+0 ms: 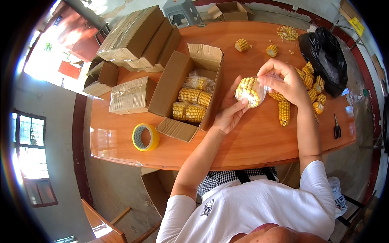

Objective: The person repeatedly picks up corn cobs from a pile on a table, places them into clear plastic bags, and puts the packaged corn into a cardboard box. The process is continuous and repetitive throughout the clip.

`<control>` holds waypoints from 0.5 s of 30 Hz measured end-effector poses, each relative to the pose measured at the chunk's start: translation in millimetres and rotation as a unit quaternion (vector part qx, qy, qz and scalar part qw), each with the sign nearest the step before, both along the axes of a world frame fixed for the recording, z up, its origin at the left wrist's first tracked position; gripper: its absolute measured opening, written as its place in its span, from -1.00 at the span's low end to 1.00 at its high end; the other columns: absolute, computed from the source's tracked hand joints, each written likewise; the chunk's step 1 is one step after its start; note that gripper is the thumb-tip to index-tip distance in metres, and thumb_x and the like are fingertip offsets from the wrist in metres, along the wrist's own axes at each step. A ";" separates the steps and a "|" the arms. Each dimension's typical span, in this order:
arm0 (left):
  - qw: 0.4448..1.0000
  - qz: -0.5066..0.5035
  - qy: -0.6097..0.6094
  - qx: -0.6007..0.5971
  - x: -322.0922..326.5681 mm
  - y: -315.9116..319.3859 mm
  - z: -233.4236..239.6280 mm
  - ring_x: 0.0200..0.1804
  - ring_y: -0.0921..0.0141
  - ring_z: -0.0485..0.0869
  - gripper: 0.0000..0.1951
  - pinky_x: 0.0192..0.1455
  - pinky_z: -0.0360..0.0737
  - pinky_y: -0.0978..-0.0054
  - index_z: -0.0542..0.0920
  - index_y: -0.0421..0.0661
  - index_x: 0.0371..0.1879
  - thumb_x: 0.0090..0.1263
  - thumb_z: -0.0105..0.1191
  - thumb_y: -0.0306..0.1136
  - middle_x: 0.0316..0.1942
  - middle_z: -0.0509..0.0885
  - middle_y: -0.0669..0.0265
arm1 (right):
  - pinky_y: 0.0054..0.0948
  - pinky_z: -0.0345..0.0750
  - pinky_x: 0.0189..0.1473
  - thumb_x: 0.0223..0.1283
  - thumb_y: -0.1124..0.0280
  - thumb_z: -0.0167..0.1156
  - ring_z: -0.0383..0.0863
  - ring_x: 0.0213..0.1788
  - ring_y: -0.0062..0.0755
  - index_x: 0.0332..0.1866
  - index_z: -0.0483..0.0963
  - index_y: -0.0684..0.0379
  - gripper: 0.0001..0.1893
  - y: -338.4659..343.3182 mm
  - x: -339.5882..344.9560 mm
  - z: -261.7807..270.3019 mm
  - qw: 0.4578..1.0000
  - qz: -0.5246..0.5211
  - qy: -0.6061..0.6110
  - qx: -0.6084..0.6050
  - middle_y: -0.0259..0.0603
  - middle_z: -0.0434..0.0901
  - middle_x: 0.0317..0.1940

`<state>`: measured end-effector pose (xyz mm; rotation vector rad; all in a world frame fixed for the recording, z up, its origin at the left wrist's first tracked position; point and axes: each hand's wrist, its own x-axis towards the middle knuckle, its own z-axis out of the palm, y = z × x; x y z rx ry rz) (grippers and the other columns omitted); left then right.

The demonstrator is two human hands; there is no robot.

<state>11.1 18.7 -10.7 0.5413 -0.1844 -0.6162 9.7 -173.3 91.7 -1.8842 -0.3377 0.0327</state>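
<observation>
Above the wooden table, my left hand (231, 106) grips a piece of yellow corn cob (248, 89) from below, its cut end turned towards me. A clear plastic bag (263, 88) wraps the cob, and my right hand (282, 79) pinches the bag's gathered end between thumb and fingers. Left of my hands stands an open cardboard box (170, 88) with several bagged cob pieces (194, 100) inside. Under and beyond my right hand lies a heap of unwrapped cobs (308, 79); one loose cob (284, 113) lies nearer to me.
A roll of yellow tape (146, 137) stands near the left front edge. Scissors (337, 127) lie at the right, below a black plastic bag (325, 60). Stacked cartons (136, 36) and a smaller box (132, 95) fill the left back. Two cob pieces (242, 45) and loose kernels (287, 32) lie at the back.
</observation>
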 end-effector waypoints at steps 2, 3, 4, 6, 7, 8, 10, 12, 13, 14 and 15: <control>1.000 0.002 -0.024 0.020 -0.4 -0.6 -1.4 0.32 0.37 0.38 -0.21 0.34 0.44 0.35 0.04 0.04 0.45 0.28 0.15 -0.59 0.31 0.31 0.24 | -0.69 0.48 -0.24 0.19 0.43 0.29 0.51 -0.25 -0.73 -0.15 0.47 0.22 -0.80 -4.4 -0.8 -3.4 1.000 0.001 -0.005 0.016 -0.36 0.55 -0.29; 0.999 0.003 -0.035 0.030 -0.2 -1.1 -2.6 0.31 0.36 0.38 -0.20 0.33 0.44 0.34 0.05 0.03 0.44 0.26 0.17 -0.60 0.29 0.33 0.24 | -0.67 0.50 -0.22 0.17 0.45 0.30 0.53 -0.26 -0.71 -0.13 0.47 0.22 -0.78 -5.0 -1.5 -2.8 1.000 -0.001 -0.007 0.022 -0.35 0.56 -0.31; 0.999 0.008 -0.038 0.032 -0.1 -1.6 -3.4 0.30 0.35 0.39 -0.22 0.32 0.45 0.33 0.07 0.01 0.42 0.24 0.18 -0.60 0.27 0.34 0.23 | -0.66 0.53 -0.20 0.15 0.48 0.31 0.56 -0.27 -0.69 -0.11 0.46 0.23 -0.76 -5.2 -3.0 -1.5 1.000 -0.003 -0.008 0.029 -0.35 0.57 -0.33; 0.998 0.020 -0.044 0.038 0.3 -2.7 -4.9 0.28 0.33 0.41 -0.24 0.30 0.47 0.30 0.11 -0.02 0.37 0.19 0.20 -0.61 0.23 0.38 0.23 | -0.64 0.56 -0.17 0.13 0.51 0.31 0.59 -0.27 -0.67 -0.08 0.46 0.24 -0.73 -5.4 -6.5 3.0 1.000 -0.004 -0.003 0.031 -0.32 0.59 -0.34; 0.997 0.030 -0.059 0.042 0.6 -3.1 -6.3 0.27 0.33 0.42 -0.26 0.30 0.47 0.31 0.14 -0.03 0.33 0.17 0.21 -0.61 0.22 0.38 0.23 | -0.64 0.56 -0.17 0.13 0.53 0.30 0.60 -0.25 -0.65 -0.06 0.45 0.24 -0.72 -5.4 -8.8 6.5 1.000 -0.003 0.003 0.027 -0.30 0.60 -0.32; 0.995 0.041 -0.074 0.046 1.0 -3.5 -8.0 0.26 0.34 0.42 -0.28 0.30 0.47 0.31 0.17 -0.04 0.29 0.15 0.22 -0.62 0.21 0.38 0.23 | -0.63 0.57 -0.16 0.12 0.54 0.29 0.61 -0.23 -0.64 -0.05 0.44 0.24 -0.71 -5.5 -9.8 8.9 1.000 -0.002 0.010 0.022 -0.28 0.61 -0.31; 0.989 0.075 -0.113 0.059 0.3 -5.4 -11.3 0.24 0.34 0.43 -0.30 0.29 0.47 0.32 0.20 -0.06 0.24 0.11 0.22 -0.65 0.19 0.39 0.24 | -0.60 0.58 -0.14 0.11 0.57 0.28 0.63 -0.20 -0.60 -0.02 0.44 0.25 -0.69 -6.9 -10.3 10.1 0.999 -0.004 0.021 -0.027 -0.23 0.62 -0.28; 0.976 0.122 -0.162 0.074 -1.7 -8.2 -14.2 0.23 0.34 0.44 -0.30 0.27 0.48 0.32 0.20 -0.07 0.22 0.07 0.21 -0.69 0.18 0.41 0.24 | -0.56 0.59 -0.12 0.10 0.59 0.27 0.65 -0.18 -0.54 0.02 0.42 0.24 -0.65 -6.5 -10.8 8.9 0.998 -0.008 0.024 -0.061 -0.18 0.63 -0.25; 0.969 0.141 -0.184 0.086 -1.4 -9.0 -15.9 0.23 0.34 0.44 -0.28 0.27 0.47 0.33 0.20 -0.08 0.22 0.06 0.21 -0.71 0.17 0.42 0.23 | -0.54 0.60 -0.11 0.09 0.60 0.27 0.66 -0.18 -0.51 0.04 0.42 0.23 -0.62 -5.4 -11.9 5.9 0.997 -0.010 0.021 -0.071 -0.15 0.63 -0.23; 0.961 0.159 -0.206 0.098 -0.8 -9.7 -17.5 0.23 0.34 0.44 -0.27 0.27 0.47 0.34 0.19 -0.08 0.22 0.04 0.21 -0.72 0.17 0.42 0.23 | -0.51 0.62 -0.10 0.08 0.61 0.27 0.67 -0.18 -0.48 0.07 0.41 0.22 -0.60 -4.4 -13.5 4.4 0.996 -0.013 0.018 -0.081 -0.13 0.64 -0.20; 0.951 0.178 -0.227 0.109 -0.6 -10.3 -16.7 0.23 0.34 0.43 -0.26 0.26 0.47 0.34 0.19 -0.08 0.22 0.03 0.22 -0.74 0.16 0.43 0.22 | -0.49 0.62 -0.08 0.07 0.61 0.28 0.67 -0.19 -0.45 0.08 0.40 0.20 -0.57 -2.3 -15.8 4.8 0.996 -0.013 0.014 -0.086 -0.11 0.64 -0.20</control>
